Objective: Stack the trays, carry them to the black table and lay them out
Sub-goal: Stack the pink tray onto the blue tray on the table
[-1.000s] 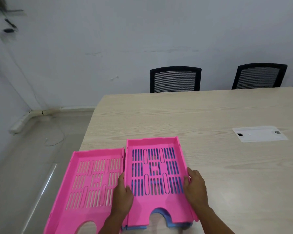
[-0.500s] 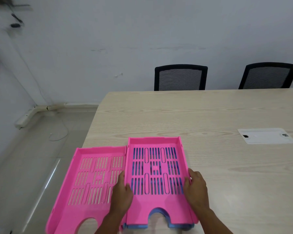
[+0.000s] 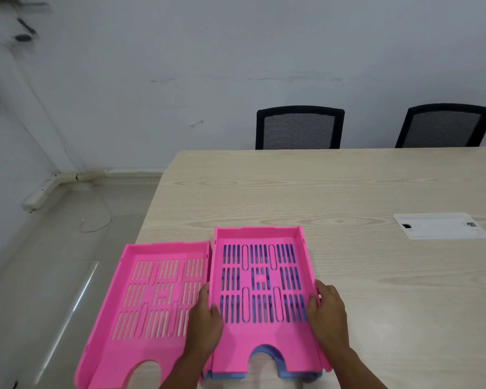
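Note:
A pink slotted tray (image 3: pixel 260 282) sits on top of a blue tray (image 3: pixel 289 375), whose edge shows at the near notch and through the slots. My left hand (image 3: pixel 205 324) grips this stack's left wall and my right hand (image 3: pixel 327 315) grips its right wall. A second pink tray (image 3: pixel 152 313) lies flat beside it on the left, touching it, partly over the table's left edge. All rest on a light wooden table (image 3: pixel 348 192). No black table is in view.
Two black mesh chairs (image 3: pixel 299 127) (image 3: pixel 443 126) stand behind the table's far edge against the wall. A white cable-port cover (image 3: pixel 441 226) is set into the tabletop at the right. Tiled floor (image 3: pixel 40 276) with a loose wire and wall trunking lies to the left.
The view has shifted slightly, so the scene sits a little further right. Hands and trays keep the same hold and places.

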Demonstrator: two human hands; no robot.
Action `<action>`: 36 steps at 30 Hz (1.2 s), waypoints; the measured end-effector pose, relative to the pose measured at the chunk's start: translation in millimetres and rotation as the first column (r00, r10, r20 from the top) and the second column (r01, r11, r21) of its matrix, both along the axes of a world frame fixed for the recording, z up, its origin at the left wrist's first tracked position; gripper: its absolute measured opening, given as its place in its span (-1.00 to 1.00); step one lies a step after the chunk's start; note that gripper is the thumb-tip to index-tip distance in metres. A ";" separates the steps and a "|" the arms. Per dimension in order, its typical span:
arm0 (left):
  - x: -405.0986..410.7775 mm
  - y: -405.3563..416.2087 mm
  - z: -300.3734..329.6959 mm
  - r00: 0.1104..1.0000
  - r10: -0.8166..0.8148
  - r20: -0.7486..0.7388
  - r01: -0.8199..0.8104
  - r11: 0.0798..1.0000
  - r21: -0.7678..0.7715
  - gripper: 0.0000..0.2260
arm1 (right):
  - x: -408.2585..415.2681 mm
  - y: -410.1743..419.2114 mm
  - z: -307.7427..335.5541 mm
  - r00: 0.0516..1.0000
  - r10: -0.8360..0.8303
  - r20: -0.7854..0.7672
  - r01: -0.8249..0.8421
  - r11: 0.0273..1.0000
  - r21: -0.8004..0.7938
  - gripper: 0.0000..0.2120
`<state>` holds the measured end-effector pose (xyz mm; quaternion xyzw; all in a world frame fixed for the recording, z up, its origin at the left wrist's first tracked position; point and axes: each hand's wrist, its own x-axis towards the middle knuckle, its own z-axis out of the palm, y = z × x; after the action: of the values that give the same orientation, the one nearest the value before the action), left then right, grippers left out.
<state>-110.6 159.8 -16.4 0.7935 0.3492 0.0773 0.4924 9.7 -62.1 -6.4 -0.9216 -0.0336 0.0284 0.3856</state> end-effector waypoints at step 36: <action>22.4 -34.7 3.8 0.978 -0.196 -0.075 0.196 0.981 -0.009 -0.47 | 21.9 -52.3 4.5 0.963 -0.032 -0.268 0.029 0.999 -0.015 -0.75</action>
<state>-88.2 125.1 -12.6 0.8261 0.2875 -0.0020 0.4846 31.6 -114.4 -1.8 -0.9118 0.0335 0.1472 0.3819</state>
